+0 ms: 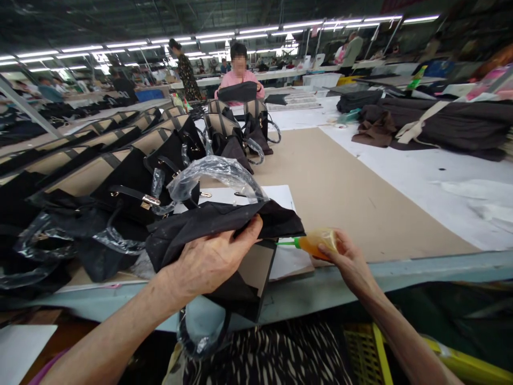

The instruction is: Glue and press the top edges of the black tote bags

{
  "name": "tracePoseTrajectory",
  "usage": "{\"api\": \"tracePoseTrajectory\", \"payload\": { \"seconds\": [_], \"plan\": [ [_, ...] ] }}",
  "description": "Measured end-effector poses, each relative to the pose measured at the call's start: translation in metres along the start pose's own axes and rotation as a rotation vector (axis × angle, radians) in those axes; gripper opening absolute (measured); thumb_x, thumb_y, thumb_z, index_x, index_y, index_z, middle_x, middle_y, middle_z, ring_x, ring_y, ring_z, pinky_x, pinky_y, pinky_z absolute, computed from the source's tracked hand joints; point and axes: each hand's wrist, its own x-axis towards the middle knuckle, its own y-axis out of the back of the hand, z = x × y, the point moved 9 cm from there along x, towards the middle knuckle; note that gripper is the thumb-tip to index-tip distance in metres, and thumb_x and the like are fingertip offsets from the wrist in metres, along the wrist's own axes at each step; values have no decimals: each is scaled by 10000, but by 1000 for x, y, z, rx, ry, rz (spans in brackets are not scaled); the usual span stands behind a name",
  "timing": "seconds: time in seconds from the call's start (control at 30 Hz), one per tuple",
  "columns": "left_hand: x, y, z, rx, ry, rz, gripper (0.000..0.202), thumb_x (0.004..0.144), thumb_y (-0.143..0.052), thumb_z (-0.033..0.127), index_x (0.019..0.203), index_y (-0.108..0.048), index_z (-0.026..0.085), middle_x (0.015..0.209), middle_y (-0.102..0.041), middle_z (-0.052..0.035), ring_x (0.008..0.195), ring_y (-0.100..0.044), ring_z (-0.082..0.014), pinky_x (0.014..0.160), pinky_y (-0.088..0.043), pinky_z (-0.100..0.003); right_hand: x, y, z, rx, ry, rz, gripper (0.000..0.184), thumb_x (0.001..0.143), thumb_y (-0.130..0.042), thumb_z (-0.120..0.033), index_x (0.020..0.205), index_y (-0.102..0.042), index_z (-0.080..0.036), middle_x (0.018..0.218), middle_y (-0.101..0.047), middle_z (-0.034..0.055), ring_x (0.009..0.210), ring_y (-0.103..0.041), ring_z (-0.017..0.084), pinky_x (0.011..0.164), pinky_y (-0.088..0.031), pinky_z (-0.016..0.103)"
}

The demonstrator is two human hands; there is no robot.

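Observation:
My left hand [208,262] grips a black handbag [224,224] at the table's near edge, thumb on top of its dark fabric. Clear plastic wrap [212,176] covers the bag's handle. My right hand [344,256] is closed round a small squeeze bottle [316,241] of amber liquid. Its green nozzle points left and almost touches the bag's side. A white sheet [280,198] lies under the bag.
A row of similar black and tan handbags [120,160] runs along the left. A person in pink [239,80] sits at the far end. Dark fabric piles [441,125] lie at the right on the brown tabletop [340,187]. A yellow crate [364,353] stands below.

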Motion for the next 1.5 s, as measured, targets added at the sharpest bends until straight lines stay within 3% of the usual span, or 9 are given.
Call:
{"api": "tracePoseTrajectory", "payload": {
  "seconds": [0.33, 0.6, 1.2, 1.5],
  "plan": [
    [-5, 4, 4, -7, -9, 25, 487, 791, -606, 230, 1267, -504, 256, 1047, -653, -89, 828, -663, -256, 746, -572, -390, -5, -6, 7, 99, -95, -80, 439, 759, -738, -433, 1062, -524, -199, 997, -617, 70, 934, -581, 289, 781, -529, 404],
    [-3, 8, 3, -19, -7, 65, 414, 818, -585, 265, 1228, -537, 231, 991, -662, -79, 820, -660, -242, 748, -565, -358, -17, -14, -2, 86, -130, -123, 410, 751, -747, -415, 1034, -552, -192, 963, -618, 67, 909, -574, 261, 758, -505, 324],
    [-3, 3, 2, -66, 22, 66, 412, 829, -552, 238, 1238, -511, 238, 1021, -649, -69, 890, -647, -215, 785, -535, -289, -64, -41, -6, 141, -167, -285, 327, 833, -680, -367, 1097, -553, -222, 985, -603, 51, 874, -560, 236, 670, -517, 292],
    [-1, -3, 1, -109, 61, 2, 351, 865, -515, 263, 1215, -543, 257, 1035, -646, -64, 931, -637, -213, 877, -507, -321, -86, -46, -6, 145, -189, -217, 378, 769, -708, -402, 1068, -576, -213, 966, -610, 53, 891, -567, 254, 717, -491, 290]
  ]
}}
